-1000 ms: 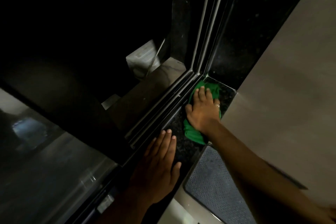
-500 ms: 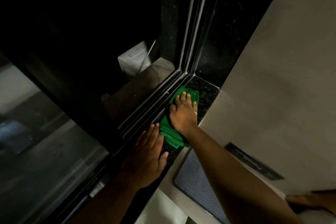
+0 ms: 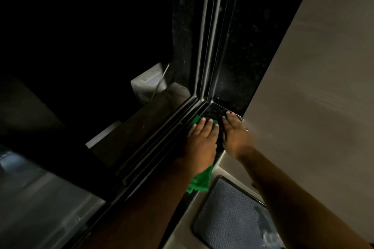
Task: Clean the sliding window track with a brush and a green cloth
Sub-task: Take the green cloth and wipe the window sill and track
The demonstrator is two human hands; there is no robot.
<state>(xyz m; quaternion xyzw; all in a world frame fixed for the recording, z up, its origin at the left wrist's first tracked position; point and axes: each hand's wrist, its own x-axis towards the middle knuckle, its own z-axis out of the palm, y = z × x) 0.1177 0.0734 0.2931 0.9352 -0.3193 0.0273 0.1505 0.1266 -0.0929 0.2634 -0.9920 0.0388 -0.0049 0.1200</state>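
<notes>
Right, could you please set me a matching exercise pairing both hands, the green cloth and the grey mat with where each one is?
Things:
1. left hand
2. right hand
3. green cloth
4. grey mat

Places:
a. on the pale surface, near the picture's bottom edge
b. flat on the bare dark sill, next to the wall
c. under a hand, beside the window track
d. flat on top of the cloth

Pairs: 1-d, 2-b, 3-c, 4-a

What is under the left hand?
The green cloth lies under the left hand, on the dark sill beside the track. Its ends show beyond the hand. Its middle, and the sill beneath, are covered.
</notes>
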